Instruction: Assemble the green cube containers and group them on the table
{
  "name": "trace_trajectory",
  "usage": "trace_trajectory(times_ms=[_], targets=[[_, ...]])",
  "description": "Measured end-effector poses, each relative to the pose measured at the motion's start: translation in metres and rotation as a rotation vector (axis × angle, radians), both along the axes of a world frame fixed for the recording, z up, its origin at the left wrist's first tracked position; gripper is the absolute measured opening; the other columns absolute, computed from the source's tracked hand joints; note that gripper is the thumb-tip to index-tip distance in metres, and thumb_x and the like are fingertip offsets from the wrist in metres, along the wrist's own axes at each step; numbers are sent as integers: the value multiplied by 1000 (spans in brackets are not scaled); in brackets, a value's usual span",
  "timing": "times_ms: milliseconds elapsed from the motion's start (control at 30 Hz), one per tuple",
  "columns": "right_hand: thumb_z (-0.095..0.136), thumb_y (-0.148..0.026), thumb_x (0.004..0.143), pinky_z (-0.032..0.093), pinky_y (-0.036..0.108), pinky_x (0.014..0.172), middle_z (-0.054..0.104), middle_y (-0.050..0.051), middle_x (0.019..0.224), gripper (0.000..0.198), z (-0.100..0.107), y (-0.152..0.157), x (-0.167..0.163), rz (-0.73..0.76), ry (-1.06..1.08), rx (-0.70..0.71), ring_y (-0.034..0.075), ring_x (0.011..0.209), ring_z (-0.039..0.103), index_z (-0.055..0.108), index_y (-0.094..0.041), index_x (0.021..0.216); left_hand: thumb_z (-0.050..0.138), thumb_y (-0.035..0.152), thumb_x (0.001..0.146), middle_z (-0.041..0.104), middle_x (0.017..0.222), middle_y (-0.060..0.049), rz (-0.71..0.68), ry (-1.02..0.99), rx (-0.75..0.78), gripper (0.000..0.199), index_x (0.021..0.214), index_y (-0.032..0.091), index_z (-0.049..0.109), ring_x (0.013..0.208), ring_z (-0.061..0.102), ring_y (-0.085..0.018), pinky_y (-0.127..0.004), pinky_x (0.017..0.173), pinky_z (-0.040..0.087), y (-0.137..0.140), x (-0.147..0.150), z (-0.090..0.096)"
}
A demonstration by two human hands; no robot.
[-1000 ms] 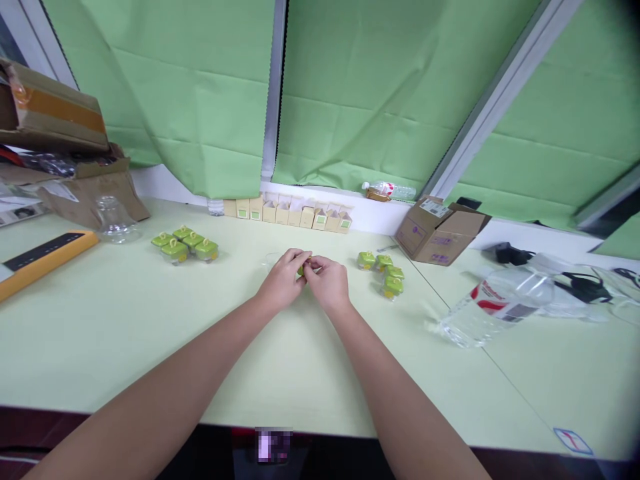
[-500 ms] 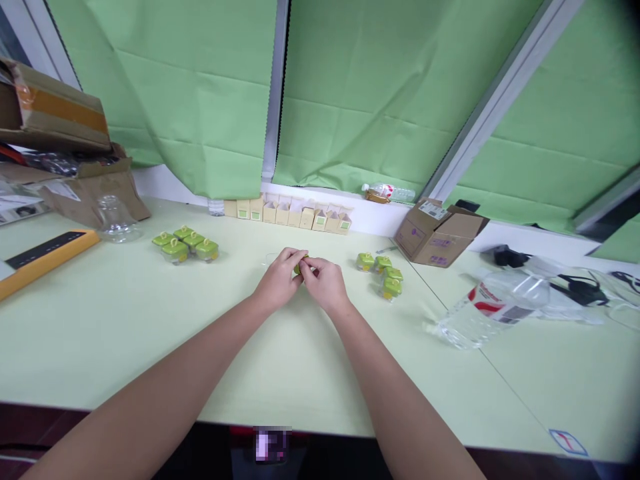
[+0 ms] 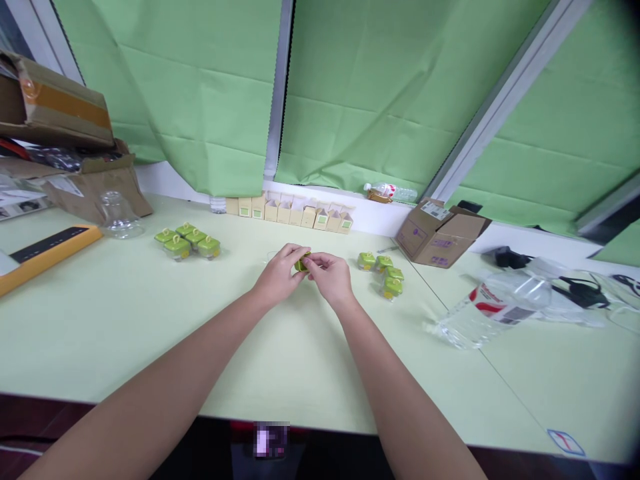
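Between my two hands, over the middle of the table (image 3: 280,360), is a small green lid (image 3: 301,265), mostly covered by fingers. My left hand (image 3: 281,275) is closed on its left side, and the fingers of my right hand (image 3: 330,275) pinch it from the right. Just behind my left hand a clear piece (image 3: 271,255) lies on the table, partly hidden. Several small clear boxes with green handled lids (image 3: 177,247) stand in a cluster to the left. More such green-lidded boxes (image 3: 393,287) form a slanting row to the right.
Small beige cartons (image 3: 296,215) line the back wall, some open. A cardboard box (image 3: 434,233) and a large plastic bottle (image 3: 493,307) are at the right. Stacked cartons (image 3: 65,107), a clear bottle-shaped container (image 3: 119,217) and a yellow-edged device (image 3: 55,257) occupy the left.
My right hand has shifted slightly right and its fingers have opened a little, so more of the green lid shows. The left hand stays nearly in place.
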State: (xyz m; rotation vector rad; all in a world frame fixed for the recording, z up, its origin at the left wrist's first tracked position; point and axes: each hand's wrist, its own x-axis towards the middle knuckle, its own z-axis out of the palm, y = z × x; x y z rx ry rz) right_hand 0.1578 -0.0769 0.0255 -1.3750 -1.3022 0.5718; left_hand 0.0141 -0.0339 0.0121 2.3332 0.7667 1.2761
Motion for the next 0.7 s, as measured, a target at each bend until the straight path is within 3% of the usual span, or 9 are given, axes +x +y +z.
trace_trajectory(times_ms=[200, 467, 567, 700], targets=[[77, -45, 67, 53, 25, 54, 68, 1, 80, 35, 0, 0, 0, -147, 41, 2, 13, 60, 61, 63, -20, 86, 61, 13, 84, 59, 119, -5, 3, -14, 28, 46, 128, 28, 58, 109, 60, -20, -35, 96, 49, -3, -1, 4], [80, -43, 67, 57, 27, 68, 67, 2, 77, 34, 7, -4, 0, 205, 462, -140, 12, 68, 62, 66, -16, 83, 59, 12, 82, 60, 122, -5, -61, -40, -3, 48, 127, 27, 59, 114, 59, -20, -36, 101, 48, -8, -1, 10], [80, -37, 69, 57, 26, 69, 68, 2, 78, 29, 9, -5, 1, 273, 563, -195, 12, 69, 63, 64, -17, 83, 67, 18, 78, 61, 123, -7, -140, -132, -149, 47, 124, 24, 60, 111, 60, -21, -36, 94, 52, -7, 1, 10], [76, -26, 76, 56, 22, 69, 67, 1, 77, 18, 13, -7, 2, 353, 737, -250, 11, 68, 65, 63, -18, 84, 63, 30, 83, 64, 119, -9, -301, -374, -576, 38, 119, 19, 62, 106, 63, -22, -36, 85, 56, -1, 3, 9]])
